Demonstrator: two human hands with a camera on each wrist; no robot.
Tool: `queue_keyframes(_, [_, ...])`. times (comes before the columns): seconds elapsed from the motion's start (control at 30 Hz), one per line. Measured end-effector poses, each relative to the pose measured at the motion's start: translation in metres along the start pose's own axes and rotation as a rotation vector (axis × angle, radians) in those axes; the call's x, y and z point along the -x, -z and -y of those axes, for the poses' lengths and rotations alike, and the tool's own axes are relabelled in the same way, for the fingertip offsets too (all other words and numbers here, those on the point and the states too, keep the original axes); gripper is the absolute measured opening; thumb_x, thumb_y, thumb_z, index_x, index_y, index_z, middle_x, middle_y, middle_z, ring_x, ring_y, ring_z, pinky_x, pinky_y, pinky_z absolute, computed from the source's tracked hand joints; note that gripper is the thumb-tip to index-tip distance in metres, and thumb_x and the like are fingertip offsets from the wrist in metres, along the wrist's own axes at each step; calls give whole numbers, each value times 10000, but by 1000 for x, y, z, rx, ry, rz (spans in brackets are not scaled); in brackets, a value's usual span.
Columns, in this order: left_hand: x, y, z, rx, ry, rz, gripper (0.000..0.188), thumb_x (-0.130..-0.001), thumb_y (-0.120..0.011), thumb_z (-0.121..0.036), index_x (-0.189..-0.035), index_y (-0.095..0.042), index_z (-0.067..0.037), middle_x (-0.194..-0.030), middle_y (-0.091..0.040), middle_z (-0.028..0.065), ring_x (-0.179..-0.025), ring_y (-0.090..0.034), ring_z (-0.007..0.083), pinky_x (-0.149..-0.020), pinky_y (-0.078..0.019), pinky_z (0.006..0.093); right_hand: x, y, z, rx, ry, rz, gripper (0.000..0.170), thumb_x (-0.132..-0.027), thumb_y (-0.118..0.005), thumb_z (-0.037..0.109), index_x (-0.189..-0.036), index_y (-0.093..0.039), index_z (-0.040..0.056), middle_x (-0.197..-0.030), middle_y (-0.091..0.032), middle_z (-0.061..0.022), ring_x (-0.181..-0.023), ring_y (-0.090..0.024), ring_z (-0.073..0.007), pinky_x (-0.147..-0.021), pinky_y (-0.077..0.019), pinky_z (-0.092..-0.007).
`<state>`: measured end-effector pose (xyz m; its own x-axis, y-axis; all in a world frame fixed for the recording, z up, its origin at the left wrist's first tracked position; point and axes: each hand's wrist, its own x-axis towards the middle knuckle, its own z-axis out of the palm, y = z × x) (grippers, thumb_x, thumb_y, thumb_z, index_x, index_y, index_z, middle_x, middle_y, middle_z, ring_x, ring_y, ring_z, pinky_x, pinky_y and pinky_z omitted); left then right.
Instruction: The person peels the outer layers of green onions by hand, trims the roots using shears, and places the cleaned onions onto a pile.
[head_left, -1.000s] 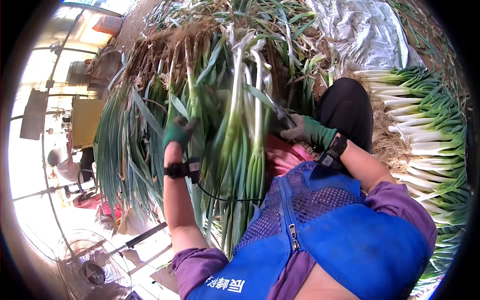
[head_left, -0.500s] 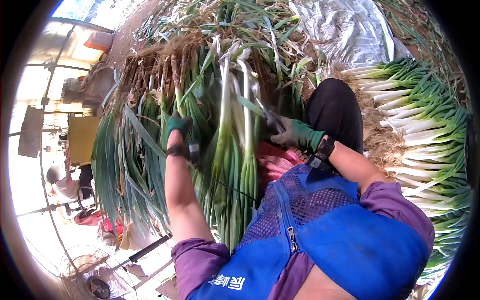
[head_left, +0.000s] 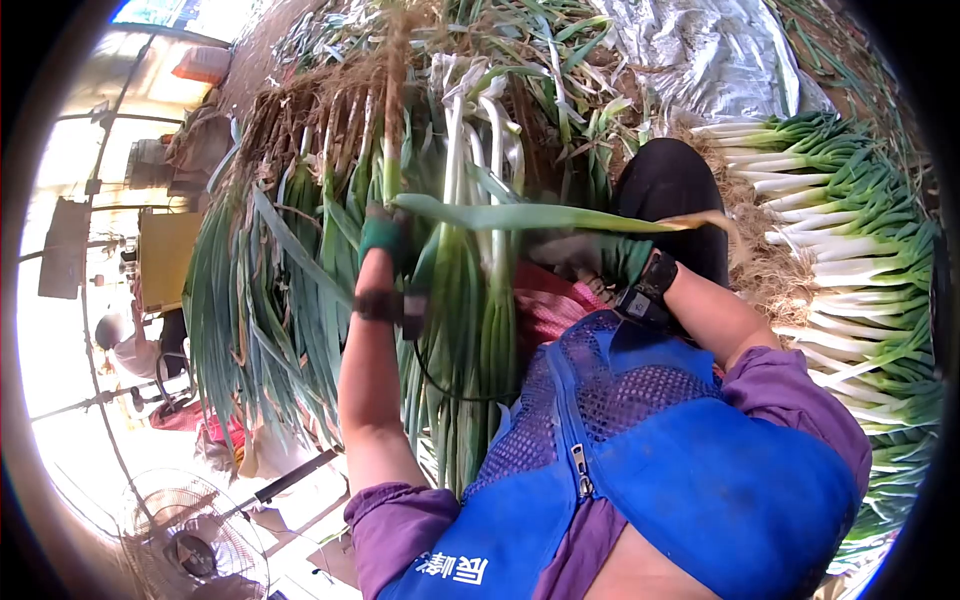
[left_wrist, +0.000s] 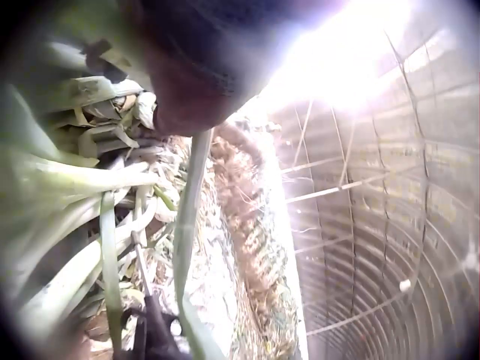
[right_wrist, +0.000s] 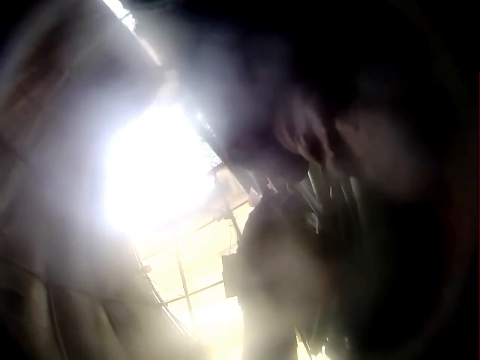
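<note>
In the head view my left hand (head_left: pixel 383 237), in a green glove, grips a long green onion (head_left: pixel 392 150). Its brown root end points up and away. A broad green leaf (head_left: pixel 520 217) stretches rightward from beside that hand and crosses in front of the right hand. My right hand (head_left: pixel 618 258), also gloved, holds a blow gun, which the leaf and blur mostly hide there. The left wrist view shows the blow gun (left_wrist: pixel 156 322), with a dark body and thin metal tube. Peeled white green onions (head_left: pixel 455 150) lie between the hands. The right wrist view is dark and blurred.
Unpeeled green onions (head_left: pixel 270 230) with dry roots are heaped at the left. A row of cleaned green onions (head_left: pixel 830 250) lies at the right. Behind are a white plastic sheet (head_left: pixel 710 60) and leaf scraps. A fan (head_left: pixel 195 540) and another person (head_left: pixel 135 345) are at the left.
My left hand has drawn a green onion up from the heap and moved slightly right with it. Its leaf now swings across toward the right hand, which keeps the blow gun.
</note>
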<state>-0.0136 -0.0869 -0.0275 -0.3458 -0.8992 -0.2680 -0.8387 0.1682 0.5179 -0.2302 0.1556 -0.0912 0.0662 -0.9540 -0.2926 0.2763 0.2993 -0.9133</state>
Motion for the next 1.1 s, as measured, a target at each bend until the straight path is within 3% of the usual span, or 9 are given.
queue_keyframes(0.1, [-14, 8, 3, 217, -51, 473, 407, -950, -615, -298, -1225, -629, 2, -1103, -684, 55, -946, -616, 127, -812, -490, 286, 13, 5, 7, 1, -165, -54, 430, -827, -766, 344, -1145, -664, 74, -886, -639, -37, -717, -595, -127, -608, -506, -273])
queue_keyframes(0.2, [-22, 18, 34, 405, 153, 715, 319, -945, -640, -279, -1160, -652, -45, -1014, -688, 27, -873, -627, 124, -762, -512, 278, 8, 16, -15, -193, -205, -279, 379, -820, -774, 345, -989, -678, 20, -849, -635, -54, -689, -608, -139, -617, -510, -286])
queue_keyframes(0.27, [-22, 22, 55, 419, 174, 682, 366, -939, -666, -288, -1215, -660, -48, -1071, -682, 41, -911, -627, 124, -807, -519, 275, 1, 40, -25, -157, -173, -32, 348, -823, -778, 333, -879, -666, 8, -835, -636, -64, -659, -611, -147, -616, -512, -275])
queue_keyframes(0.5, [14, 19, 11, 192, 247, 441, 397, -928, -680, -249, -1288, -631, -89, -1003, -724, 41, -820, -672, 162, -764, -543, 335, 12, 8, 17, -118, -31, 47, 395, -840, -740, 315, -1101, -642, 34, -870, -598, -31, -707, -609, -117, -641, -520, -260])
queue_keyframes(0.57, [-1, 23, 32, -560, -627, 326, 439, -900, -663, -177, -1328, -600, -106, -1038, -729, 76, -849, -693, 202, -767, -548, 358, 18, 0, 26, 15, 103, 103, 409, -825, -738, 323, -1106, -642, 42, -881, -597, -31, -729, -598, -113, -640, -514, -263])
queue_keyframes(0.7, [-38, 7, 73, -544, -1107, 102, 503, -802, -607, -19, -1283, -629, -165, -1021, -718, 100, -882, -679, 324, -811, -546, 387, 17, -24, 49, 303, -8, 248, 439, -788, -705, 312, -1114, -619, 31, -888, -609, -50, -765, -595, -116, -637, -488, -272])
queue_keyframes(0.87, [-44, -12, 111, 197, -217, 274, 445, -931, -620, -385, -1208, -675, -41, -1100, -698, 86, -977, -623, 196, -862, -494, 309, -1, -28, 47, 466, 0, 119, 468, -790, -708, 442, -953, -618, 12, -823, -669, -113, -766, -661, -234, -724, -499, -366])
queue_keyframes(1.0, [-2, -1, 49, 607, 342, 226, 482, -929, -661, -481, -1094, -714, -32, -980, -700, 50, -826, -624, 165, -740, -510, 310, -14, -42, 38, 538, -11, 128, 529, -754, -714, 458, -1013, -626, 5, -769, -638, -102, -724, -634, -254, -696, -496, -357])
queue_keyframes(1.1, [0, -4, 60, 508, 250, 208, 454, -926, -664, -472, -1058, -713, -40, -915, -685, 35, -756, -610, 161, -680, -504, 307, -45, -33, 49, 448, -106, 135, 555, -783, -725, 374, -1175, -609, -1, -768, -612, -69, -671, -602, -169, -624, -476, -302])
